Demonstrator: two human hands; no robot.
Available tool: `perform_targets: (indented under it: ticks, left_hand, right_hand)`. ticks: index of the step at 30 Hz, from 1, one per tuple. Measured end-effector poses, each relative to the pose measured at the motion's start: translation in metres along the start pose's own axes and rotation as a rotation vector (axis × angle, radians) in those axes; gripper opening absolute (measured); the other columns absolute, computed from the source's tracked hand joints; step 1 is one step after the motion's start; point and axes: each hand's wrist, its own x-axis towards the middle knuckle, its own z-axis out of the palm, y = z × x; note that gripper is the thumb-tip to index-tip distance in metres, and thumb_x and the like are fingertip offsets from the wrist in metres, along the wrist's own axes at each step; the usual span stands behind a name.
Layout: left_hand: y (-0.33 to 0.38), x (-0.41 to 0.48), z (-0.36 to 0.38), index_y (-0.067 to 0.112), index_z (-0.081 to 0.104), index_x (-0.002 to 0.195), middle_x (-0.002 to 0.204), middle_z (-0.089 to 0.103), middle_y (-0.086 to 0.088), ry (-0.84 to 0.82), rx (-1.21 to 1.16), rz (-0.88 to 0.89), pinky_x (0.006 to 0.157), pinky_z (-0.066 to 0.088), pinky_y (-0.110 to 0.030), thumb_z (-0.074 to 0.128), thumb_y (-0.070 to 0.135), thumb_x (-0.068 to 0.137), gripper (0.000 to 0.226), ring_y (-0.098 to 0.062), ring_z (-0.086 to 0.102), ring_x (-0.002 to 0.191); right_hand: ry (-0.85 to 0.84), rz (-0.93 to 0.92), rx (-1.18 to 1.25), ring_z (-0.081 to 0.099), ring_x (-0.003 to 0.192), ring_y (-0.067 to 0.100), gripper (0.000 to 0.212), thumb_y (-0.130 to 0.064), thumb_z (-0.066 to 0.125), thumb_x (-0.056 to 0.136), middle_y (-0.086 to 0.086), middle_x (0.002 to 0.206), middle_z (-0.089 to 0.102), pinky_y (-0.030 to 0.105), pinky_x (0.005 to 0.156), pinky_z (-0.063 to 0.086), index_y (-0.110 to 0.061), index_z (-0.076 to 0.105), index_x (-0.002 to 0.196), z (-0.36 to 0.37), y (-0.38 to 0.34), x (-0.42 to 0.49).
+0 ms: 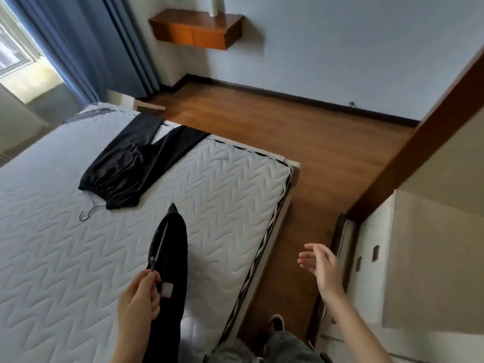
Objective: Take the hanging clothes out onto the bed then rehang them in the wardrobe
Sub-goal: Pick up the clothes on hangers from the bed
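Fingers [152, 278] of my left hand [138, 297], at 7 o'clock, are pinched together on the end of a thin hanger [159, 247]. A dark garment [176, 258] hangs off it over the bed [222, 179]. Can't tell if the cloth touches the mattress yet.

My right hand [322, 268], at 4 o'clock, has its fingers straight and slightly apart. It holds nothing and hangs over the floor [288, 132], near the wardrobe [419, 258] at 3 o'clock.

Black trousers [131, 166] already lie flat on the bed at 10 o'clock, one leg running over the far edge. Their wire hook [87, 212] pokes out at 9 o'clock.

Risks as I judge them:
- The pinch is on a thin bit of metal only, so the hanger could twist or slip out of the fingertips and the garment drop in a heap
- The cloth looks bunched on the hanger, and a tilt could slide it off, which makes rehanging harder
- It sits near the bed edge at 5 o'clock, so laid down there it may slip to the floor
- Laid too close to the trousers, the two hooks could tangle when I pick them up again
- With the right hand away, nothing supports the cloth
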Motion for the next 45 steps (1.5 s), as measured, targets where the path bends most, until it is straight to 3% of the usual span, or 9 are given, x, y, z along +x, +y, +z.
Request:
perform_targets:
  ticks: [6, 12, 18, 22, 27, 31, 36, 41, 45]
  left_hand:
    - [0.037, 0.035, 0.07, 0.001, 0.055, 0.076, 0.04, 0.03, 0.005, 0.017, 0.08, -0.04, 0.043, 0.018, -0.007, 0.047, 0.01, 0.097, 0.025, -0.005, 0.022, 0.029]
    - [0.061, 0.097, 0.169, -0.003, 0.058, 0.073, 0.041, 0.031, 0.0, -0.048, 0.248, -0.005, 0.04, 0.018, -0.007, 0.051, 0.005, 0.095, 0.025, -0.006, 0.025, 0.029]
    - [0.077, 0.198, 0.327, 0.0, 0.058, 0.069, 0.043, 0.033, 0.004, -0.22, 0.376, 0.063, 0.045, 0.019, -0.017, 0.052, 0.006, 0.092, 0.025, -0.011, 0.027, 0.037]
    - [0.117, 0.258, 0.433, 0.003, 0.053, 0.065, 0.045, 0.033, 0.005, -0.307, 0.357, 0.079, 0.053, 0.018, -0.028, 0.053, 0.008, 0.09, 0.026, -0.013, 0.027, 0.045]
    - [0.181, 0.324, 0.545, 0.003, 0.051, 0.07, 0.047, 0.031, 0.006, -0.394, 0.309, 0.135, 0.052, 0.017, -0.03, 0.053, 0.022, 0.085, 0.025, -0.013, 0.025, 0.042]
    - [0.216, 0.371, 0.621, 0.001, 0.052, 0.074, 0.049, 0.03, 0.005, -0.395, 0.297, 0.146, 0.051, 0.016, -0.029, 0.052, 0.022, 0.089, 0.025, -0.011, 0.024, 0.042]
    - [0.238, 0.428, 0.709, 0.002, 0.055, 0.073, 0.05, 0.03, 0.002, -0.284, 0.278, 0.121, 0.051, 0.017, -0.027, 0.052, 0.021, 0.089, 0.024, -0.012, 0.023, 0.043]
    - [0.252, 0.454, 0.775, 0.007, 0.052, 0.068, 0.048, 0.03, 0.005, -0.065, 0.199, -0.004, 0.052, 0.017, -0.029, 0.053, 0.024, 0.085, 0.024, -0.016, 0.024, 0.046]
    - [0.26, 0.457, 0.808, 0.006, 0.055, 0.066, 0.045, 0.03, 0.01, 0.119, 0.104, -0.098, 0.052, 0.017, -0.028, 0.05, 0.012, 0.096, 0.03, -0.009, 0.026, 0.041]
  right_hand:
    - [-0.055, -0.118, -0.021, 0.067, 0.068, 0.024, 0.028, -0.019, 0.042, 0.102, 0.017, 0.079, 0.068, 0.033, 0.065, 0.054, -0.004, 0.065, 0.096, -0.016, -0.065, 0.094]
    - [0.036, -0.084, 0.047, 0.068, 0.065, 0.019, 0.03, -0.016, 0.04, 0.102, 0.013, 0.075, 0.068, 0.026, 0.062, 0.056, -0.001, 0.065, 0.094, -0.039, -0.104, 0.187]
    - [0.07, 0.007, 0.029, 0.069, 0.07, 0.027, 0.031, -0.016, 0.04, 0.102, 0.015, 0.077, 0.069, 0.037, 0.069, 0.056, -0.003, 0.066, 0.092, -0.062, -0.136, 0.304]
    - [0.12, 0.027, -0.022, 0.067, 0.066, 0.026, 0.032, -0.014, 0.039, 0.102, 0.021, 0.079, 0.067, 0.029, 0.061, 0.056, 0.002, 0.065, 0.094, -0.087, -0.175, 0.373]
    - [0.181, 0.063, -0.038, 0.066, 0.078, 0.038, 0.03, -0.013, 0.041, 0.102, 0.026, 0.084, 0.066, 0.025, 0.059, 0.058, 0.005, 0.064, 0.096, -0.114, -0.226, 0.454]
    - [0.173, 0.084, -0.031, 0.066, 0.074, 0.033, 0.028, -0.014, 0.043, 0.101, 0.025, 0.086, 0.067, 0.024, 0.057, 0.058, 0.003, 0.065, 0.095, -0.106, -0.271, 0.549]
    - [0.017, 0.093, -0.022, 0.063, 0.066, 0.028, 0.027, -0.01, 0.043, 0.1, 0.02, 0.081, 0.064, 0.027, 0.056, 0.056, 0.008, 0.062, 0.101, -0.056, -0.336, 0.717]
    - [-0.318, 0.041, -0.218, 0.063, 0.062, 0.018, 0.029, -0.014, 0.04, 0.102, 0.014, 0.078, 0.064, 0.028, 0.059, 0.053, 0.005, 0.062, 0.1, -0.012, -0.412, 0.841]
    - [-0.544, 0.019, -0.349, 0.066, 0.067, 0.021, 0.032, -0.018, 0.04, 0.102, 0.015, 0.079, 0.067, 0.034, 0.066, 0.055, 0.001, 0.065, 0.097, 0.016, -0.455, 0.91]
